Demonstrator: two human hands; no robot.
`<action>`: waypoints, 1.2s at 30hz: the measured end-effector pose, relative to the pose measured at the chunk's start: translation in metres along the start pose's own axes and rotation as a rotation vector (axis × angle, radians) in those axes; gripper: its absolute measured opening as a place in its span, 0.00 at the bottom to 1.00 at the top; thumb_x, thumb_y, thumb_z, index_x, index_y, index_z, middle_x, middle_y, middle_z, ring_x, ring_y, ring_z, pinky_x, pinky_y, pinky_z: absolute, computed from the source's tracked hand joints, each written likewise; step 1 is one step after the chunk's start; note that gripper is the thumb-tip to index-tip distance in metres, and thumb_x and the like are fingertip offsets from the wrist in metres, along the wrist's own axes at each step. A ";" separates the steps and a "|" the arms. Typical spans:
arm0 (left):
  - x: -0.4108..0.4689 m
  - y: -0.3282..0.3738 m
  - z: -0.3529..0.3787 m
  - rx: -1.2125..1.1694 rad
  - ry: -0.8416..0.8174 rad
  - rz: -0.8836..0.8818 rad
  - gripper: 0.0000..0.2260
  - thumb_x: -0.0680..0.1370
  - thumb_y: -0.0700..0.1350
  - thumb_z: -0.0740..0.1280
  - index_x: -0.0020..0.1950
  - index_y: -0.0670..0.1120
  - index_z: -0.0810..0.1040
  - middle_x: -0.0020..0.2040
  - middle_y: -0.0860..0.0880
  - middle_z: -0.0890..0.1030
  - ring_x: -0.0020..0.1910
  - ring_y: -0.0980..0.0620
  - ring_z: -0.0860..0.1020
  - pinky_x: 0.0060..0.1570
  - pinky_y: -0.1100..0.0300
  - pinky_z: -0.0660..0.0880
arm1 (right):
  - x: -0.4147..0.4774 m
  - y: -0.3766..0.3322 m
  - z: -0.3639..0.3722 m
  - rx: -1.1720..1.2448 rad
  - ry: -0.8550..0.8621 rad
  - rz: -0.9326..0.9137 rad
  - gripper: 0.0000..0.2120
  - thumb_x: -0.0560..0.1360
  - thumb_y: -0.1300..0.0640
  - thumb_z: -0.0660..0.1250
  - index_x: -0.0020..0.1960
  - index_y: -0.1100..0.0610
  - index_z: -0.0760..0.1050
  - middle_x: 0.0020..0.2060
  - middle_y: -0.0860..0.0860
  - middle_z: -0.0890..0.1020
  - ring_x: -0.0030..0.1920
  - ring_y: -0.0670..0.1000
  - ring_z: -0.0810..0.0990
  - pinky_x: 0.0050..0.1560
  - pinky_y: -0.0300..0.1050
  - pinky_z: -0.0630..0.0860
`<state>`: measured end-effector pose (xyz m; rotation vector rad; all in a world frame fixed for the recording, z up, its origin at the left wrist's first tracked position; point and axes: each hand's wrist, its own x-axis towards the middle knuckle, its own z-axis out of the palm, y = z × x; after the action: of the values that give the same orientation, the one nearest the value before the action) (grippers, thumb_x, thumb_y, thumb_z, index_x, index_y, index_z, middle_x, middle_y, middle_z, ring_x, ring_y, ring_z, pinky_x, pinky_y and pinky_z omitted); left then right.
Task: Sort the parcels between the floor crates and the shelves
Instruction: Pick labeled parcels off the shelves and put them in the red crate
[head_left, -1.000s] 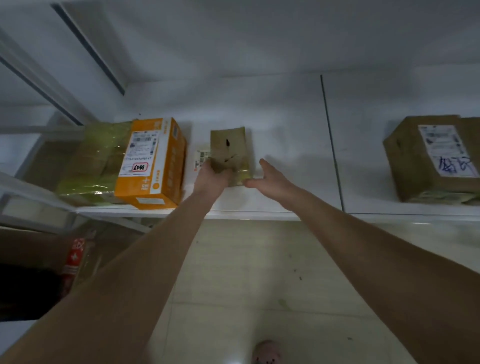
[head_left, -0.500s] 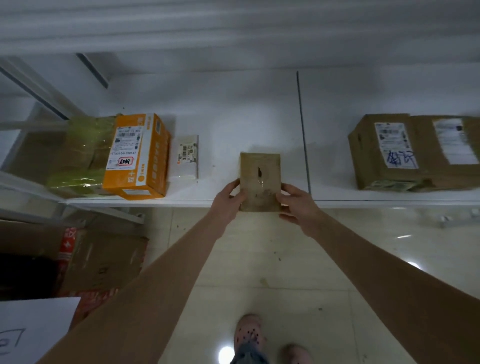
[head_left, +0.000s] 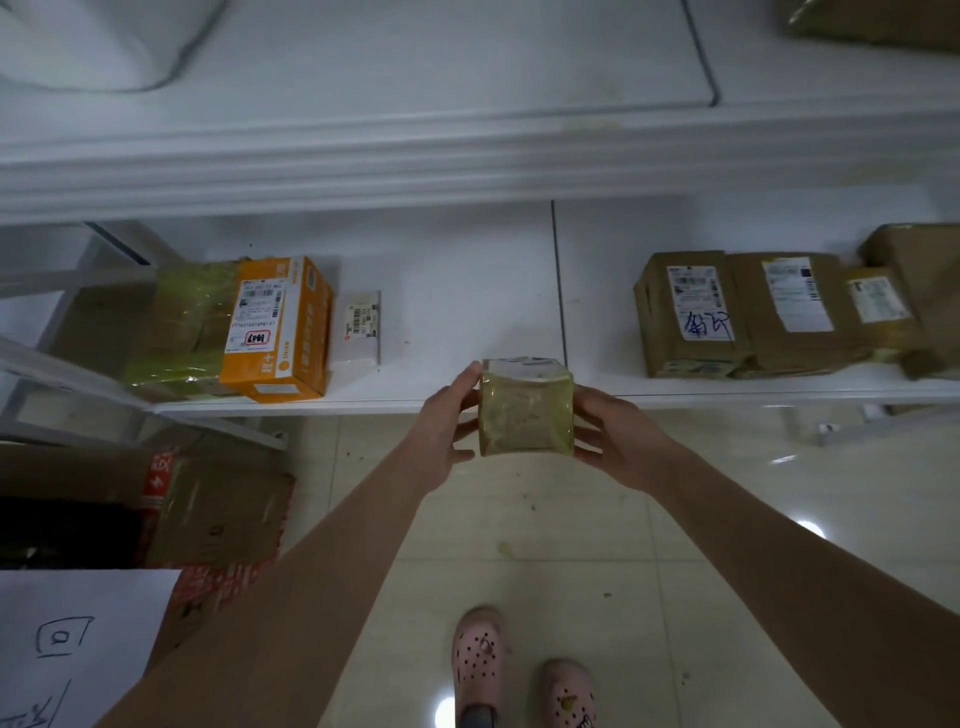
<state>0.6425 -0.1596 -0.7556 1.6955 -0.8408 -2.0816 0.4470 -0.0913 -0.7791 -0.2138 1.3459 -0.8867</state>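
The parcel (head_left: 527, 410) has come off the shelf toward me and turned since half a second ago, so its taped yellowish face now looks up. The cardboard floor crate (head_left: 218, 499) lies low on my left, nearer my left grip (head_left: 444, 423). That grip and my right grip (head_left: 618, 441) pinch the parcel between them, fingers curled on its two side faces. It hangs just before the lower shelf (head_left: 457, 322); the orange box (head_left: 280, 332) and brown parcels (head_left: 727, 317) sit beyond.

Glossy tape wraps the cardboard parcel (head_left: 525, 410); the shelf (head_left: 457, 312) looks smooth white, the floor tiles (head_left: 597, 545) shiny.
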 end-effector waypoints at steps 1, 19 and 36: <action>-0.003 0.000 0.003 -0.018 -0.026 0.000 0.17 0.76 0.60 0.64 0.57 0.50 0.79 0.54 0.54 0.80 0.59 0.46 0.75 0.61 0.41 0.70 | -0.004 0.000 -0.003 0.028 -0.012 -0.003 0.12 0.77 0.55 0.66 0.60 0.50 0.78 0.55 0.48 0.83 0.57 0.51 0.80 0.59 0.49 0.75; -0.023 -0.021 0.044 0.004 0.032 -0.140 0.36 0.70 0.57 0.73 0.73 0.45 0.64 0.68 0.45 0.70 0.67 0.40 0.68 0.61 0.36 0.68 | -0.038 0.003 -0.001 0.245 0.135 -0.055 0.33 0.70 0.60 0.74 0.70 0.49 0.62 0.54 0.56 0.82 0.49 0.59 0.83 0.39 0.51 0.81; -0.030 0.012 0.022 0.320 -0.078 0.013 0.27 0.72 0.40 0.72 0.69 0.49 0.69 0.51 0.48 0.83 0.52 0.49 0.80 0.46 0.53 0.79 | -0.050 -0.007 -0.009 -0.450 0.161 -0.272 0.23 0.71 0.55 0.73 0.65 0.53 0.74 0.50 0.45 0.81 0.44 0.44 0.82 0.37 0.36 0.77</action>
<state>0.6274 -0.1457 -0.7224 1.7626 -1.2631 -2.1049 0.4378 -0.0595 -0.7398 -0.6989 1.6839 -0.8265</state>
